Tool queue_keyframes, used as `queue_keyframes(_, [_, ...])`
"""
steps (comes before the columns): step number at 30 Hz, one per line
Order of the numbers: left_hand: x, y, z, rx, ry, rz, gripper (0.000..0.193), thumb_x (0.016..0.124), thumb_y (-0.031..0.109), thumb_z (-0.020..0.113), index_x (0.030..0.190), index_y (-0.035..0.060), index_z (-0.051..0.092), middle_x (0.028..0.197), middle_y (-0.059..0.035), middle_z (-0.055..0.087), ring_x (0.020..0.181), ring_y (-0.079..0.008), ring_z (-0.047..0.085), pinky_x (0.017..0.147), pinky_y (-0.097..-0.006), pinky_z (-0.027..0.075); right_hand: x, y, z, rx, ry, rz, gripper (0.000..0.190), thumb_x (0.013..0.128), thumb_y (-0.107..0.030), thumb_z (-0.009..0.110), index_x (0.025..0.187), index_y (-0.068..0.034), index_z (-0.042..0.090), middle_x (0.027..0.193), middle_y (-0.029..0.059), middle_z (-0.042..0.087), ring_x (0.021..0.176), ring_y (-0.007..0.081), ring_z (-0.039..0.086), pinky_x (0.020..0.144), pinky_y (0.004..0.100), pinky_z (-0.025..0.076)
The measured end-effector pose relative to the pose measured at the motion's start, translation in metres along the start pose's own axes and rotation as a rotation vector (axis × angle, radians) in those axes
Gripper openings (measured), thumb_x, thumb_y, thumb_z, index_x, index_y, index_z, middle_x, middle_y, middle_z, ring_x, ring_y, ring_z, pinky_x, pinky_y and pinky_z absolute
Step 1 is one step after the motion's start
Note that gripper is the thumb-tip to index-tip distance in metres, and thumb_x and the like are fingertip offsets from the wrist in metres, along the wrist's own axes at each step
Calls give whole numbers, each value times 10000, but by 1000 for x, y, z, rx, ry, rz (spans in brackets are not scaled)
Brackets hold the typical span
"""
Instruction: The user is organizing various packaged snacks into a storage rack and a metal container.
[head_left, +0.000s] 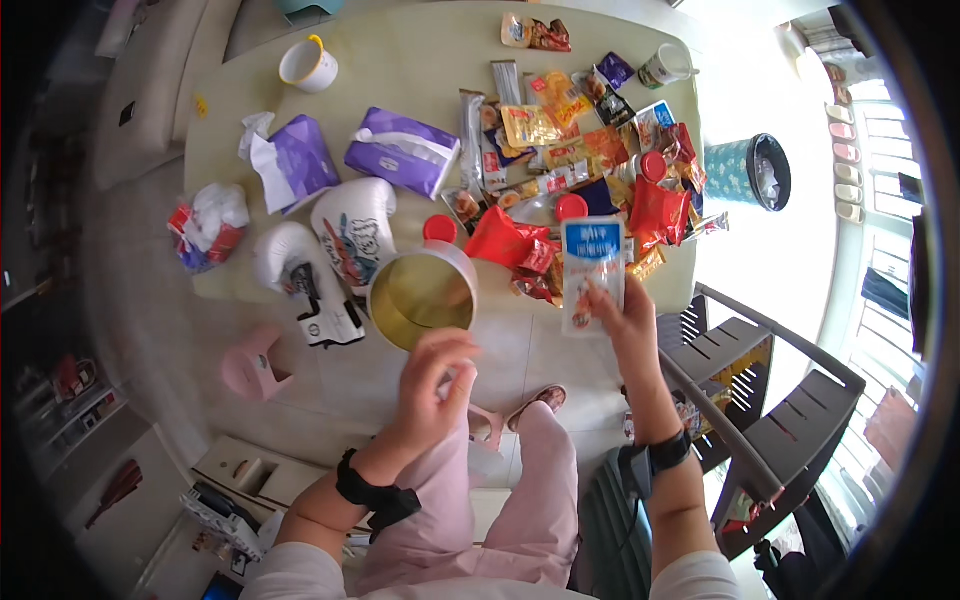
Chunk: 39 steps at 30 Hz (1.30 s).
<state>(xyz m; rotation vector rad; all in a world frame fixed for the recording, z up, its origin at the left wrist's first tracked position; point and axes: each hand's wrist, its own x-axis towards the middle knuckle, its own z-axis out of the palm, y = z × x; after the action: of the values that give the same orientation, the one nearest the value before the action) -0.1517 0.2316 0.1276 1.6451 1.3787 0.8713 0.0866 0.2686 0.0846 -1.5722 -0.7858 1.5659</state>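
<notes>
My right hand (626, 311) holds a flat clear-and-blue snack packet (592, 262) upright by its lower part, over the table's near edge. The packet bears writing. My left hand (435, 386) has its fingers loosely curled and apart, just below a round tin (397, 292) with a gold-coloured inside. Whether the fingertips touch the tin's rim, I cannot tell. The part of the tin's inside that shows has no packets in it. Beyond my right hand lies a heap of snack packets (562, 154), with red bags (506, 236) and red-lidded jars (652, 166) among them.
On the pale table (409, 56) are boxing gloves (356, 229), tissue packs (401, 150), a mug (309, 66), a cup (665, 66) and a plastic bag bundle (214, 225). A bin (731, 172) stands beyond the right edge. A slatted rack (799, 420) is beside my right arm; a pink stool (255, 364) sits left.
</notes>
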Motion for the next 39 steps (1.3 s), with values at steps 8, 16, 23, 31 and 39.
queue_keyframes(8, [43,-43,-89,-278,94,-290,185,802,-10,534,984,22,522,1084,-79,481,948,-131,497,732,-224,415,82,-47,65,4,-67,-31,255,881,-167,520,1056,19,517,921,33,591,825,66,546,733,211,433])
queue_keyframes(16, [69,-67,-96,111,-175,-280,413,752,69,627,1133,63,469,1149,-80,459,1026,-208,468,814,-306,410,151,-25,90,-333,62,21,350,810,-222,573,1018,54,523,797,172,606,721,210,609,652,320,473])
queue_keyframes(23, [71,-72,-88,413,-328,-262,481,699,108,665,1127,48,454,1070,-151,495,1016,-333,463,857,-398,396,196,-16,120,-378,45,-112,365,807,-208,554,1069,44,516,887,232,607,830,329,606,734,365,457])
queue_keyframes(31, [75,-82,-73,516,-420,-397,343,740,96,598,1066,57,498,981,-124,535,898,-304,537,763,-375,443,216,-6,92,-539,-42,-147,379,826,-215,509,1153,-29,467,861,183,629,830,330,607,750,380,464])
queue_keyframes(39, [75,-79,-71,414,-312,-502,288,776,97,595,1042,24,515,979,-138,544,876,-295,552,723,-357,455,209,-7,4,-946,-33,-232,224,746,-126,557,957,-78,614,931,138,603,894,299,577,789,374,452])
